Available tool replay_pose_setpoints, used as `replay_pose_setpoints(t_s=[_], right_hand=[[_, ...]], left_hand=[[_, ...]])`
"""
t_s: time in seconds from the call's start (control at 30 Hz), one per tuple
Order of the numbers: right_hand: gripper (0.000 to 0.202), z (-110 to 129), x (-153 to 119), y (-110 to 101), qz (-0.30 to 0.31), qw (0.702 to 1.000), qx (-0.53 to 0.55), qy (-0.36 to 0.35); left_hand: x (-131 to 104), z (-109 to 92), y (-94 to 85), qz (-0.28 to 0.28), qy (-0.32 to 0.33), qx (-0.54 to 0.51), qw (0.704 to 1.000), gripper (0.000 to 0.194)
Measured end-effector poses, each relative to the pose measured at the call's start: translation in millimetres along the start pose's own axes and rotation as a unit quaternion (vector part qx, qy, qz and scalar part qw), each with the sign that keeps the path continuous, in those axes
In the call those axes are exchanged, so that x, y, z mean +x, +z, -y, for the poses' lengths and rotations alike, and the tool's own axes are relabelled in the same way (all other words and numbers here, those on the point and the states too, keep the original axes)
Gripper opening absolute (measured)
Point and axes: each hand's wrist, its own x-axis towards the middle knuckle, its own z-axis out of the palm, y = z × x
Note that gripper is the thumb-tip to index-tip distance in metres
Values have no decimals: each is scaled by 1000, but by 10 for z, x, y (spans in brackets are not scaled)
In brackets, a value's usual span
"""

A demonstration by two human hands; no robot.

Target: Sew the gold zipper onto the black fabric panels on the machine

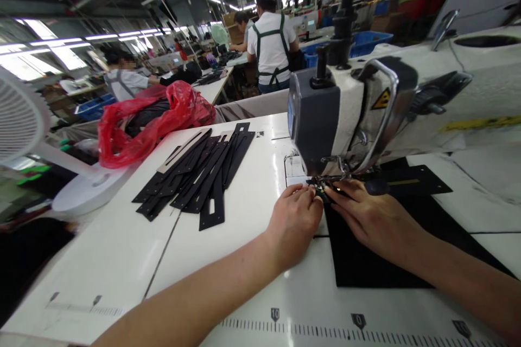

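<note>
My left hand (296,218) is at the left of the sewing machine's (315,119) needle area. Its fingers are curled together on the edge of a small dark piece of material under the presser foot (336,176), partly hidden by the fingers. My right hand (368,219) lies palm down to the right of the foot, fingers stretched forward beside the needle. Beneath it spreads a large black fabric panel (378,265). A black strip with a slot (431,180) lies behind the right hand, partly covered by the machine.
Left on the white table (228,271) lies a loose pile of black slotted strips (195,173). A red plastic bag (154,124) holding dark material sits at the far left edge, near a white fan (20,114). A person in a green-strapped apron (271,46) stands beyond, by blue crates (370,40).
</note>
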Motion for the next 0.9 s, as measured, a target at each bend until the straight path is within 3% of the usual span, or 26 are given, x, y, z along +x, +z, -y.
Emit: replay_pose_setpoints(t_s=[0.6,0.9], right_hand=[[26,-30,7,41,13,998,56,38],[27,-51,39,18,2,999,37,30]], left_hand=[[-1,60,135,-56,6,-28,998,16],[11,74,153,-47,4,-19,999,14]])
